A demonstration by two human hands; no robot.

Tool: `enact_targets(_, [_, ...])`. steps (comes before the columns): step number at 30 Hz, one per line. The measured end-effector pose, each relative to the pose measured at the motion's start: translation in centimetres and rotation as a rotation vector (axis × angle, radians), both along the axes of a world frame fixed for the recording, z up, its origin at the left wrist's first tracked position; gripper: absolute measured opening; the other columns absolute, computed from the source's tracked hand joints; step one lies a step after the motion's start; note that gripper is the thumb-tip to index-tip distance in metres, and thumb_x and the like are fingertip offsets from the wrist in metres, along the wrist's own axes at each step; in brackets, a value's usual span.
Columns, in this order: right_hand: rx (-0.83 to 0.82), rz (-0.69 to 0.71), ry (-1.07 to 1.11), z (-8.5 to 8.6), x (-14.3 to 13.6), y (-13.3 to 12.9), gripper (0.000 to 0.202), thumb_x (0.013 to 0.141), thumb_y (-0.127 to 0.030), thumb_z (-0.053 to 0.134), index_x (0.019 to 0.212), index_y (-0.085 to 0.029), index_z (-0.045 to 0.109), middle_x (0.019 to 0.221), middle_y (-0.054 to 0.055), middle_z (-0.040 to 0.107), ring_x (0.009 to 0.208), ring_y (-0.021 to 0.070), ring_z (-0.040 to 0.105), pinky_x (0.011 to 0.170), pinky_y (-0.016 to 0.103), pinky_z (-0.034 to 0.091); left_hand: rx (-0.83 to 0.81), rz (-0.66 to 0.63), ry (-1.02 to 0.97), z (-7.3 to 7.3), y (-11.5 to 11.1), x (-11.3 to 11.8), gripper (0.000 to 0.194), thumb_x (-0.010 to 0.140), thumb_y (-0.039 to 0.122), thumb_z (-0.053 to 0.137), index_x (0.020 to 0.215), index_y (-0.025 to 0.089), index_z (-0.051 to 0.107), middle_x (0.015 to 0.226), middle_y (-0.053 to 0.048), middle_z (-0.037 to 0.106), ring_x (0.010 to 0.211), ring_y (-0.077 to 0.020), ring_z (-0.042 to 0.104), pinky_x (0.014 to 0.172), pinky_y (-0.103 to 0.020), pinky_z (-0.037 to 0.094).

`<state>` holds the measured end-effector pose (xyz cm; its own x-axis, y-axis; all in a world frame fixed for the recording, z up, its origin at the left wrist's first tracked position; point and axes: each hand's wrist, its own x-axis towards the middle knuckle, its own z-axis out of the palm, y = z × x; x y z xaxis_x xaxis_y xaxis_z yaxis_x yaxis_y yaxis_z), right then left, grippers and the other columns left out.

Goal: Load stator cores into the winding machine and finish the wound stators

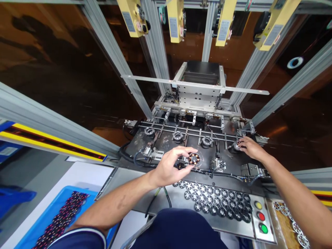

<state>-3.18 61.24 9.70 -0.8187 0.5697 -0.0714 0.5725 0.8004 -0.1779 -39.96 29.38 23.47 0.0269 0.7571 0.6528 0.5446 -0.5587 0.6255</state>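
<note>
My left hand [174,166] holds a small round wound stator [194,159] between thumb and fingers, above the front part of the machine plate; copper coils and thin loose wires show on it. At the right end of the row of ring holders, my right hand [250,148] has its fingers closed at the rightmost holder [235,147], on a part mostly hidden by the fingers. Three more ring holders, the left one [149,131], the middle one [177,137] and the right one [206,141], stand in line on the dark plate.
Rows of round metal parts [216,200] lie on the steel ledge near me. Yellow, red and green buttons [260,216] sit at its right end. A blue tray [66,191] with many wound parts is at lower left. Yellow units [176,20] hang overhead; a metal bar [147,79] crosses behind.
</note>
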Motion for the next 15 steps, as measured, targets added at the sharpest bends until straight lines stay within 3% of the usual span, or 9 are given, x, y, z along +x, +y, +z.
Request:
enact_targets(9, [0.047,-0.040,-0.003,-0.3,0.2,0.3,0.025,0.095,-0.038,0.063,0.107,-0.017,0.067,0.128,0.009,0.063,0.122,0.0250,0.057,0.106,0.050,0.045,-0.064,0.052,-0.080,-0.8,-2.1,-1.1,0.046,0.076,0.008,0.074,0.106,0.023,0.043,0.112,-0.015,0.074,0.103,-0.0227,0.074,0.086,-0.039,0.060])
enact_targets(15, [0.103,0.004,0.069,0.5,-0.5,0.9,0.030,0.096,-0.044,0.055,0.087,-0.020,0.070,0.108,0.012,0.071,0.104,0.0229,0.065,0.097,0.044,0.051,-0.136,0.258,-0.291,-2.6,-5.6,-3.7,0.054,0.073,0.013,0.080,0.109,0.022,0.040,0.108,-0.011,0.072,0.088,-0.0169,0.072,0.073,-0.029,0.057])
